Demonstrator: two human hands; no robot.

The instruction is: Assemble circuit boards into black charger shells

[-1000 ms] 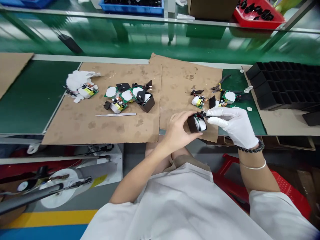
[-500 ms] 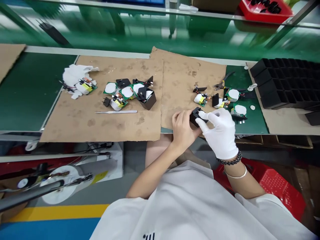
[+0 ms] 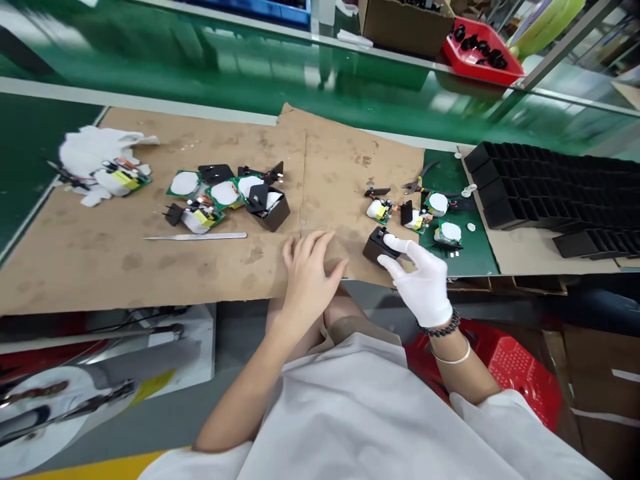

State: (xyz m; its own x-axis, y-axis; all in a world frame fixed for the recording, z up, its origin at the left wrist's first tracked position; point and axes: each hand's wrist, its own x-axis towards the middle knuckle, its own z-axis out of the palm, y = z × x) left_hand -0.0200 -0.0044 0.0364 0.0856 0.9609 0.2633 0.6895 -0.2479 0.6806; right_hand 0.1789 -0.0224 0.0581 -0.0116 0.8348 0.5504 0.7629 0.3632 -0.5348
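My right hand (image 3: 423,277), in a white glove, pinches a black power adapter housing (image 3: 375,247) between thumb and fingers, at the front of the cardboard. My bare left hand (image 3: 310,273) is apart from it, fingers spread over the cardboard's front edge and holding nothing. Ahead and to its left stands another black housing (image 3: 277,217) with its lid tilted and white material inside. Beside that lie circuit boards (image 3: 225,194) with white discs, a black plug piece (image 3: 215,174) and metal tweezers (image 3: 200,237).
More circuit boards (image 3: 383,211) and pliers (image 3: 415,187) lie beyond my right hand. Rows of black housings (image 3: 540,193) stand at the right. A white glove (image 3: 90,150) lies at the far left under a board. A red tray (image 3: 470,67) sits on the shelf behind.
My left hand has let go of the black housing and moved left, its fingers opening. My right hand still holds the housing, now lower on the cardboard. The view has shifted right.
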